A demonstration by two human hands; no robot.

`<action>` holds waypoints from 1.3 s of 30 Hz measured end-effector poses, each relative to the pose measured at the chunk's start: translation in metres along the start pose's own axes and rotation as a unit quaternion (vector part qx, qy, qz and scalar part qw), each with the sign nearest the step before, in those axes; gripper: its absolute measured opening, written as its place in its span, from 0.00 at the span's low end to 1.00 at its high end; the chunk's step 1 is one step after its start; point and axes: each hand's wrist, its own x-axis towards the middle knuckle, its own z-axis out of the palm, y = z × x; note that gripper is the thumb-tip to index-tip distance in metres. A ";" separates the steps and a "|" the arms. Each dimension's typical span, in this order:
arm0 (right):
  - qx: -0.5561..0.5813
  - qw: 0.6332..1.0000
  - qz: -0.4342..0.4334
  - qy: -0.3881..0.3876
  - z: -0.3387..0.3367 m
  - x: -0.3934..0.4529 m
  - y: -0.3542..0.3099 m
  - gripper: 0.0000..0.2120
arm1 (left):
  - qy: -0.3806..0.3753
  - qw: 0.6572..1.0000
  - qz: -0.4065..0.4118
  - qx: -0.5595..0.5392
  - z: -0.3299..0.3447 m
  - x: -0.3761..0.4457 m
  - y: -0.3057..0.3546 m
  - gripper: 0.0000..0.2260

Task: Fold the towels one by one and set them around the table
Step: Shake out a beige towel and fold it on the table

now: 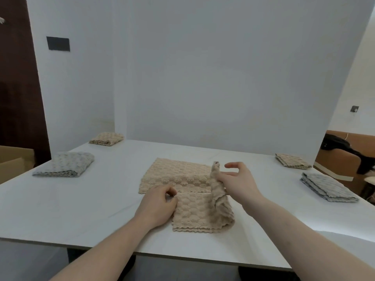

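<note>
Four folded towels already lie at the sides of the white surface (81,209): a beige one (107,138) and a grey one (64,164) along the left side, and a beige one (292,161) and a grey one (326,187) along the right side. In the middle, near the person, a beige towel (199,213) is in the course of being folded. The left hand (159,203) has its fingers curled and pinches the left edge of this towel, keeping it down on the surface. The right hand (236,179) holds up the right part of the same towel between thumb and palm, with the other fingers spread loosely, so the cloth stands up in a bunch. Just behind it, touching or almost touching, another beige towel (176,175) lies flat and not yet fully folded. It seems more than half of the work is done; this fold must be finished and the towel placed, and then at least the flat towel is left.
</note>
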 end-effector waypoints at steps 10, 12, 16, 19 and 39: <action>-0.180 0.975 -0.121 -0.045 0.034 -0.010 0.026 0.13 | 0.001 0.999 -0.010 -0.037 -0.001 0.002 0.000 0.05; -0.219 0.965 -0.143 -0.020 0.026 -0.011 0.037 0.12 | -0.005 0.999 -0.011 -0.041 -0.002 0.002 0.002 0.07; -0.248 0.962 -0.110 -0.027 0.015 -0.016 0.062 0.13 | -0.010 0.999 0.010 -0.050 -0.002 0.001 0.005 0.08; -0.211 0.968 -0.122 -0.064 0.018 -0.024 0.077 0.16 | -0.019 0.998 0.038 -0.035 0.000 0.000 0.006 0.19; -0.374 0.901 -0.175 -0.133 0.028 -0.030 0.090 0.30 | -0.009 0.982 0.182 0.050 0.000 -0.012 0.012 0.18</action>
